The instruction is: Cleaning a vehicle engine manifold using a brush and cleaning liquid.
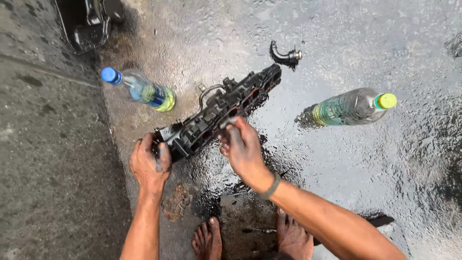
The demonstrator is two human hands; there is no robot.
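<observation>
A long black plastic engine manifold (219,113) lies diagonally on a wet, oil-dark concrete floor (337,29), seen from above by the person working on it. The left hand (150,163) grips the manifold's near, lower end, fingers closed around its edge. The right hand (243,149), greasy and wearing a grey wristband (270,188), is at the manifold's middle on its near side, fingers curled and pinched against the ribbed ports; whether they hold a small tool there cannot be told. A thin bent metal tube (207,94) sticks up from the manifold's far side. Left of the manifold, just beyond its middle, a clear plastic bottle with a blue cap (139,89) lies on its side. Right of the manifold, well apart, a second clear bottle with a yellow-green cap (351,107) lies on its side, holding greenish liquid. Beyond the manifold's far end sits a small black curved hose fitting (285,55). Nearer than the manifold, the person's two bare feet (208,238) stand on the floor. A dark machine part (86,24) shows far left of the manifold's far end.
</observation>
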